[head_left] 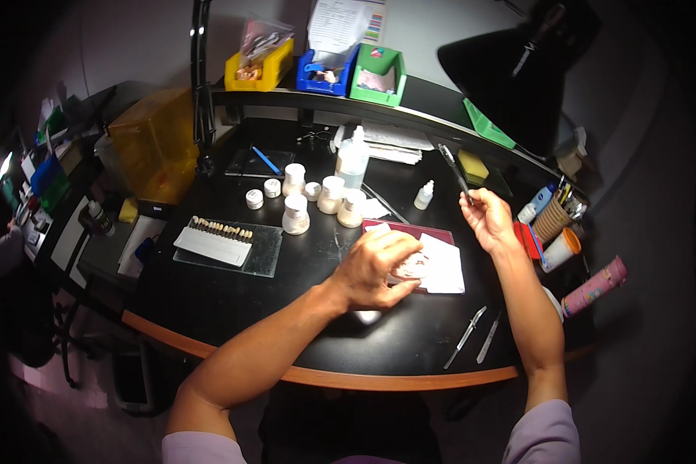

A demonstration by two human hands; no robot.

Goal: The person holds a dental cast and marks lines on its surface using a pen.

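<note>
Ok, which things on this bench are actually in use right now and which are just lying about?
In use:
- left hand pressing on the small pale piece on the white paper
- right hand holding the thin brush

Lying about:
- white jars
- tooth shade guide
- two metal instruments
- clear bottle
- coloured bins

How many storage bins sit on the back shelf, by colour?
Yellow bin: 1
Blue bin: 1
Green bin: 1
Total: 3
</note>
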